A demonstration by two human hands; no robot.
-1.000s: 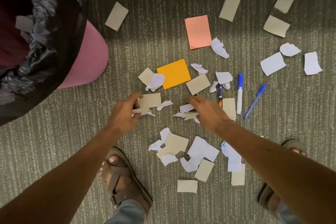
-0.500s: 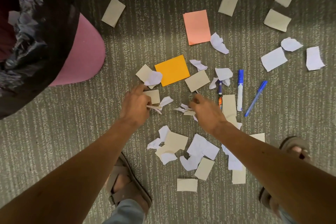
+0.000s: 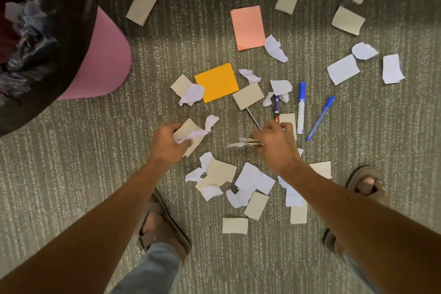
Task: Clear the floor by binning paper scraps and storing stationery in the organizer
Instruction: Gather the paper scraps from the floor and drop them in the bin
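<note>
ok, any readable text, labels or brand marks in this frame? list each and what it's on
None readable.
Blue-capped marker: barrel shows no legible print.
Small dark pen: a pale label patch, too blurred to read.
Blue pen: no visible marking.
Orange sheet, pink sheet and the scraps in the left hand and right hand: blank as far as visible.

Single view: head-worn wide-angle camera, facing almost straight down at the floor (image 3: 71,174) from standing height. Both forearms enter from the bottom corners; feet (image 3: 164,229) lie at lower frame, hence view is along the person's own body. Bin (image 3: 102,55) cut by upper left edge. Wide-angle bending toward frame edges. No second view.
</note>
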